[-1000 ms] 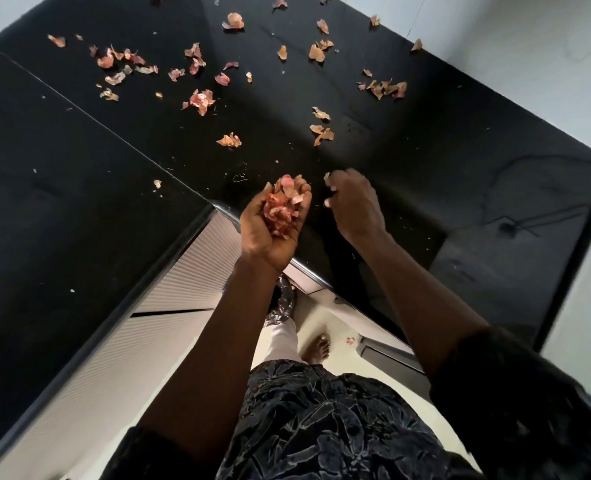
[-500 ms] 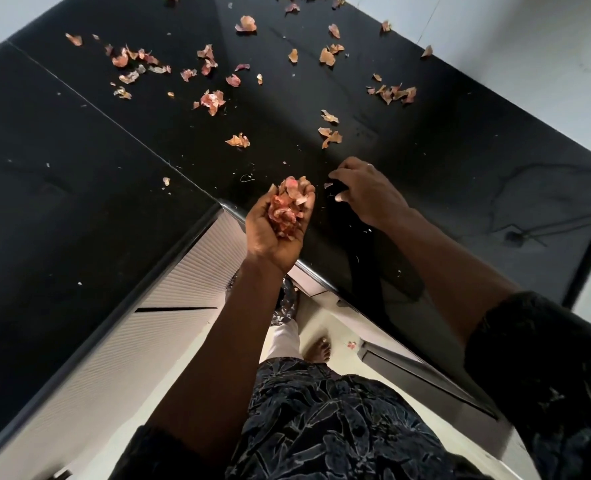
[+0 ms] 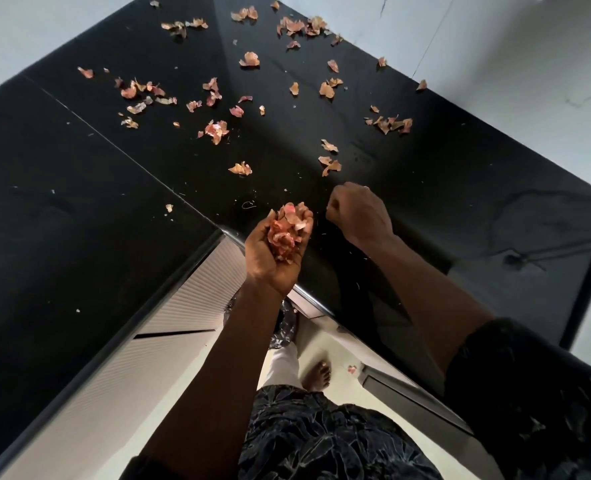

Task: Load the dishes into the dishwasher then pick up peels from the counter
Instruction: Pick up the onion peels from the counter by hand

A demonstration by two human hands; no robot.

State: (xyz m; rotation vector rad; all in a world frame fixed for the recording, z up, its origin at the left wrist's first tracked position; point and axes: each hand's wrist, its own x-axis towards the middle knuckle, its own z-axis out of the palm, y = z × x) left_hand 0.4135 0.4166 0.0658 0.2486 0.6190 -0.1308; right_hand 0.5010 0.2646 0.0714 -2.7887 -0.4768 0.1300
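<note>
Pinkish peels [image 3: 217,130] scattered on black counter [image 3: 79,209], some in L hand [image 3: 273,258].

No legible text, label, brand, number or sign is recorded in the head view. Nothing readable is noted on the black counter [image 3: 460,220] or on the peels [image 3: 217,130] scattered over it.

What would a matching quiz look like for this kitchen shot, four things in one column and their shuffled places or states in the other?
1 left hand
2 right hand
3 scattered peels
4 lone peel

A on the floor beside the foot
B curled into a fist over the counter
C loose on the counter
D cupping a heap of peels

Pairs: 1-D, 2-B, 3-C, 4-A.
</note>
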